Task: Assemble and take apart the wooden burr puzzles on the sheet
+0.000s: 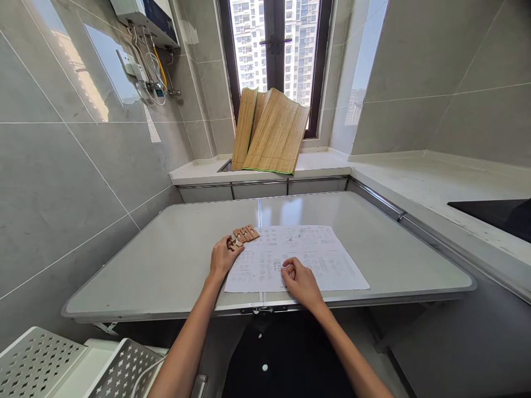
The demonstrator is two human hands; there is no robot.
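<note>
Several small flat wooden pieces with cut-outs (246, 233) lie at the upper left corner of a printed white sheet (332, 260). My left hand (224, 255) is closed around the nearest wooden piece (234, 244), its fingertips at the piece's edges. Over the lower middle of the sheet is my right hand (299, 281), fingers curled together in a pinch; anything between them is too small to make out. Faint drawings and small text cover the sheet, which lies flat across the table's centre seam.
The folding table (166, 260) has a metal edge. Behind it, folded bamboo mats (276, 132) lean on the window ledge (323, 161). A white counter (440, 177) with a black hob (498, 215) runs along the right. Perforated white baskets (39, 359) stand at the lower left.
</note>
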